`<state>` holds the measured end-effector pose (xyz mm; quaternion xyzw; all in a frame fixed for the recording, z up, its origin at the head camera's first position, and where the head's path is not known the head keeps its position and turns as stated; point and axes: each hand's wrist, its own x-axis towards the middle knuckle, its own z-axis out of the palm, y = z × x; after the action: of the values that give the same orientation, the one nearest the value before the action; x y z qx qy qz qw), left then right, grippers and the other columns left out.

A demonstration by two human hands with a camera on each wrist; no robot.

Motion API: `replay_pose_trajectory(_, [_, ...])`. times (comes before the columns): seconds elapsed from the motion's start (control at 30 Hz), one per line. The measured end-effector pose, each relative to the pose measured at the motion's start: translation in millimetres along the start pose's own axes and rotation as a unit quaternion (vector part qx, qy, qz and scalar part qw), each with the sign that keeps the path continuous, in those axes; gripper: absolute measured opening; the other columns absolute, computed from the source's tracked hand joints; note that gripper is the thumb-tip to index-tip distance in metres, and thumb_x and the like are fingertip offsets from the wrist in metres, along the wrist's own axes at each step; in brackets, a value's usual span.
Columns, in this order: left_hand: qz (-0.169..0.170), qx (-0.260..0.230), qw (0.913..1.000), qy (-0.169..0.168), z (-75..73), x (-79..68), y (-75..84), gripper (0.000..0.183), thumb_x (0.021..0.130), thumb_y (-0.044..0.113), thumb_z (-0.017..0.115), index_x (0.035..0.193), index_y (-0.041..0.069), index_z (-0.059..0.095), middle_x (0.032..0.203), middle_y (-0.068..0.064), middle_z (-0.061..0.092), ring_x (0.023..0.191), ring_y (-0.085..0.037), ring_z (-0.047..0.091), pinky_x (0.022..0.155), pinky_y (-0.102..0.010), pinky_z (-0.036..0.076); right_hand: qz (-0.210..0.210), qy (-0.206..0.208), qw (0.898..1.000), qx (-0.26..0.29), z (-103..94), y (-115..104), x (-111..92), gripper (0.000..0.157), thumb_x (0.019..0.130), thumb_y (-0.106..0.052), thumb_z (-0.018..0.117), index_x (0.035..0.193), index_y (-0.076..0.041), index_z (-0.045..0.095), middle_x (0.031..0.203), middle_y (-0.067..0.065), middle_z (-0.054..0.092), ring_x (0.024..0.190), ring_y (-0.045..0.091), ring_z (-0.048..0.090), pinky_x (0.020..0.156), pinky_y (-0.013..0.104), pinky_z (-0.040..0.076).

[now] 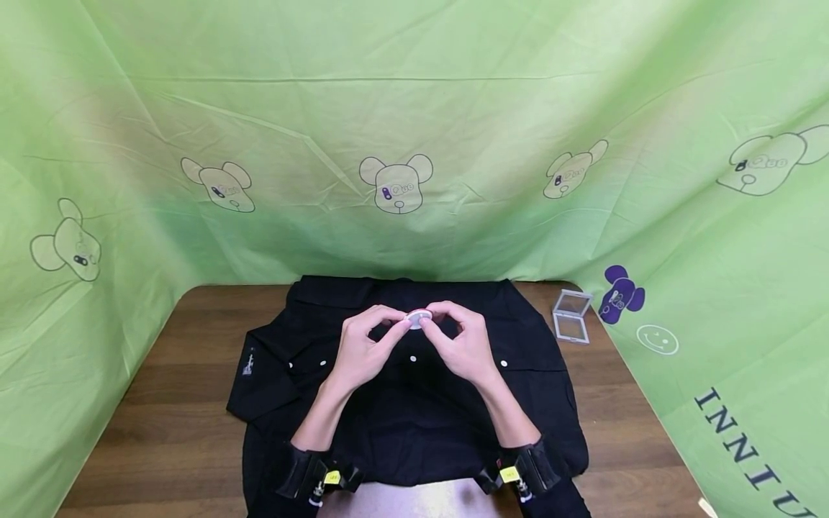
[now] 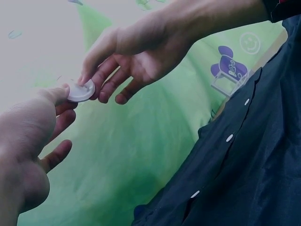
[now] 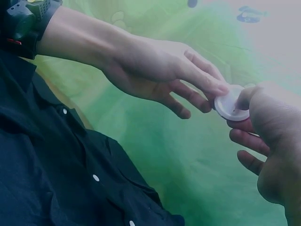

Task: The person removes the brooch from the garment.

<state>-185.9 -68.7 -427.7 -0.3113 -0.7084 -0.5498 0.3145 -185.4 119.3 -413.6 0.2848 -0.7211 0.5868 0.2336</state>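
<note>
Above a black shirt (image 1: 408,421), my left hand (image 1: 365,342) and right hand (image 1: 461,344) together hold a small round white disc (image 1: 419,315) with a red edge. Each hand pinches one side of it between thumb and forefinger. From the left wrist view, the disc (image 2: 79,95) shows a pale, rimmed face, with both thumbs over it. In the right wrist view, the disc (image 3: 225,106) is partly covered by thumb tips. The remaining fingers of both hands are loosely bent below it. White buttons run across the shirt, which lies spread out under my forearms.
An open, clear hinged case (image 1: 572,316) lies on the wooden table (image 1: 171,403) at the far right, beyond the shirt. A green curtain (image 1: 401,244) printed with bear heads hangs behind the table and along both sides.
</note>
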Motion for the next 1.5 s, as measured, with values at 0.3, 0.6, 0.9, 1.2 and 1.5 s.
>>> replay_pose_trajectory(0.3, [-0.003, 0.004, 1.0, 0.0, -0.5, 0.1, -1.7, 0.01, 0.081, -0.008, 0.08, 0.09, -0.003, 0.078, 0.085, -0.012, 0.076, 0.078, -0.016, 0.066, 0.073, -0.023, 0.053, 0.004, -0.002, 1.0, -0.002, 0.2, 0.9, -0.6, 0.013, 0.081, 0.017, 0.074, 0.094, 0.012, 0.073, 0.082, 0.021, 0.071, 0.073, 0.024, 0.062, 0.069, 0.022, 0.052])
replay_pose_trajectory(0.6, [-0.009, 0.009, 0.9999, 0.002, -1.3, 0.3, -1.0, 0.011, 0.081, -0.008, 0.081, 0.089, -0.002, 0.078, 0.085, -0.011, 0.076, 0.078, -0.016, 0.065, 0.072, -0.023, 0.052, 0.012, -0.007, 1.0, 0.003, -0.1, 0.3, -0.5, 0.014, 0.082, 0.016, 0.075, 0.095, 0.013, 0.073, 0.083, 0.021, 0.072, 0.074, 0.026, 0.062, 0.071, 0.016, 0.051])
replay_pose_trajectory(0.9, [0.012, 0.038, 0.9992, 0.002, -0.1, -4.3, -15.7, 0.009, 0.084, -0.001, 0.081, 0.092, 0.002, 0.079, 0.089, -0.006, 0.077, 0.084, -0.015, 0.067, 0.076, -0.027, 0.054, -0.001, -0.031, 0.999, -0.021, -4.8, 20.3, -2.9, 0.016, 0.086, 0.004, 0.077, 0.102, 0.003, 0.076, 0.089, 0.011, 0.076, 0.081, 0.02, 0.066, 0.076, 0.023, 0.054])
replay_pose_trajectory(1.2, [0.066, 0.113, 0.9907, -0.037, 0.2, -8.4, -30.8, 0.011, 0.087, 0.008, 0.081, 0.097, 0.005, 0.079, 0.095, 0.0, 0.077, 0.091, -0.015, 0.067, 0.078, -0.036, 0.051, 0.003, -0.079, 0.996, -0.05, -13.9, 33.6, -4.1, 0.017, 0.092, -0.013, 0.076, 0.108, -0.008, 0.077, 0.098, -0.001, 0.076, 0.088, 0.014, 0.067, 0.082, 0.04, 0.054])
replay_pose_trajectory(1.5, [0.112, 0.136, 0.984, -0.031, -1.1, -7.5, -30.7, 0.013, 0.083, 0.006, 0.082, 0.096, 0.006, 0.08, 0.095, -0.001, 0.077, 0.09, -0.017, 0.067, 0.077, -0.038, 0.05, 0.018, -0.131, 0.99, -0.051, -16.8, 35.3, -5.3, 0.01, 0.097, -0.013, 0.071, 0.105, -0.012, 0.077, 0.103, -0.004, 0.075, 0.099, 0.012, 0.068, 0.09, 0.049, 0.053])
